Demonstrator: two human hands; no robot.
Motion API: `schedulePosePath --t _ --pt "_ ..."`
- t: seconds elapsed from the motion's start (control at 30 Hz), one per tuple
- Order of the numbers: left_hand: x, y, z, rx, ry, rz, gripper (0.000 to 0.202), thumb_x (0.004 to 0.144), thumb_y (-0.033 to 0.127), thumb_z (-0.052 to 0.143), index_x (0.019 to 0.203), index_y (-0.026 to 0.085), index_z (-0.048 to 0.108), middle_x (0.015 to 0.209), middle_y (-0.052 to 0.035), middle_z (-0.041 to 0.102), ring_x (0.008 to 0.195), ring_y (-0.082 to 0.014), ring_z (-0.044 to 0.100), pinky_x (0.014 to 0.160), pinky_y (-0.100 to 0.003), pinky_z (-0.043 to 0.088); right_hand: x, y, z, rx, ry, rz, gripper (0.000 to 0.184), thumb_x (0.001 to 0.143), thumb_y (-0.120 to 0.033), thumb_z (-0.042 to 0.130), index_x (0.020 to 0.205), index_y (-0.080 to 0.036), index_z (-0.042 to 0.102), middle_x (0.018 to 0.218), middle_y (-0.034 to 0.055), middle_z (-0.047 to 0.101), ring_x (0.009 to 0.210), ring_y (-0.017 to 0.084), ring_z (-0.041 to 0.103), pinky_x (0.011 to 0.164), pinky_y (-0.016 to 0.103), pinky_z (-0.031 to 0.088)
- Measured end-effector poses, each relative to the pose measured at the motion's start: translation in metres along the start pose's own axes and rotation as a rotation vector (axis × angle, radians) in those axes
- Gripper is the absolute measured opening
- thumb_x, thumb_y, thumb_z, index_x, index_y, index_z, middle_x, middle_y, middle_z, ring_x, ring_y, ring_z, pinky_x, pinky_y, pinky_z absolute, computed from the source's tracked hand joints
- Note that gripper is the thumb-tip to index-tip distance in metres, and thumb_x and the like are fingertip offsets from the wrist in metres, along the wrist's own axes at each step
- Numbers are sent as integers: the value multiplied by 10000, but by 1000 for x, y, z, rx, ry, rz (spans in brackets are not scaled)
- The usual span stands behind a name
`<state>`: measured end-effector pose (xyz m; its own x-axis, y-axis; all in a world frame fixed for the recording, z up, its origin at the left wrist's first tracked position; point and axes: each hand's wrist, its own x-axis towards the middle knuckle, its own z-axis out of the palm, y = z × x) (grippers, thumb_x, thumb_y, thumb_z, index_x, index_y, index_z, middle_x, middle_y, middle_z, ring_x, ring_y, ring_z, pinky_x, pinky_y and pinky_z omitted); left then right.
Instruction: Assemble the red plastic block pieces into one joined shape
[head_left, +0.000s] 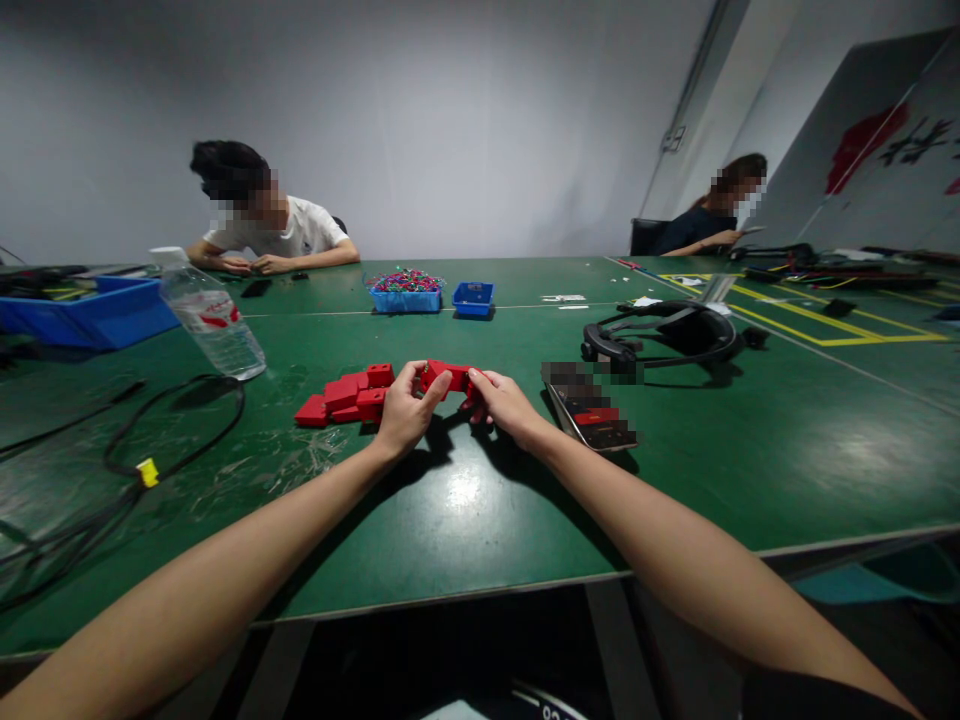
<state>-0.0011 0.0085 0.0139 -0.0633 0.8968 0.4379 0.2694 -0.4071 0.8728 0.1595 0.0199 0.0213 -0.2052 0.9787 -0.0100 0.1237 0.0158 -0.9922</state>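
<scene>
My left hand [408,408] is closed, its thumb and fingers pinching a red block-like part [451,377] just above the table. The right hand [504,402] grips the other end of this part between thumb and fingers. Whether it is one piece or two joined pieces I cannot tell, as fingers cover both ends. Several similar red blocks [346,394] lie grouped on the green table, right beside my left hand. To the right of my right hand rests a phone [592,408], partly blurred.
A water bottle [212,318] and looped black cables [112,470] are at left, near a large blue bin [127,315]. Farther back stand a blue tray of coloured wires [406,298] and a small blue tray [473,300]. A black headset [667,335] sits at right. Two people sit across the table.
</scene>
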Motion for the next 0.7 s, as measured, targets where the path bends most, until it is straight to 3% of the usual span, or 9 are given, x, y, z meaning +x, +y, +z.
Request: schedulePosePath --t 0.1,0.27,0.47,0.6,0.7 --pt "-1 -3 -1 67 1 68 506 773 584 640 1044 161 573 865 -29 632 706 -149 590 665 -269 482 1 1 -1 38 -11 16 215 912 -337 428 965 -181 567 650 -1 647 441 100 561 411 195 321" --pt "-7 1 -3 303 -61 410 540 724 558 719 1113 202 607 1062 -79 589 941 -219 586 773 -333 527 2 3 -3 90 -4 -50 138 763 -210 442 837 -207 558 633 -33 600 522 119 538 438 210 345" --pt "-12 5 -2 368 -69 579 594 675 531 779 1125 193 590 1043 -83 565 963 -231 585 804 -359 541 1 3 -2 154 -14 -63 106 665 -178 420 713 -210 509 565 -50 511 504 112 439 444 216 326" --pt "-10 1 -1 381 -67 693 685 616 523 822 1139 185 535 1030 -85 573 957 -239 590 811 -376 544 3 4 -2 258 -27 -54 113 673 -209 436 741 -209 527 577 -50 525 510 116 457 447 217 310" --pt "-11 -3 -1 410 -141 780 659 663 474 809 1172 187 505 1074 -101 562 1000 -249 598 846 -394 548 3 2 -3 357 -39 9 202 768 -378 451 750 -200 545 587 -37 539 504 116 463 443 218 291"
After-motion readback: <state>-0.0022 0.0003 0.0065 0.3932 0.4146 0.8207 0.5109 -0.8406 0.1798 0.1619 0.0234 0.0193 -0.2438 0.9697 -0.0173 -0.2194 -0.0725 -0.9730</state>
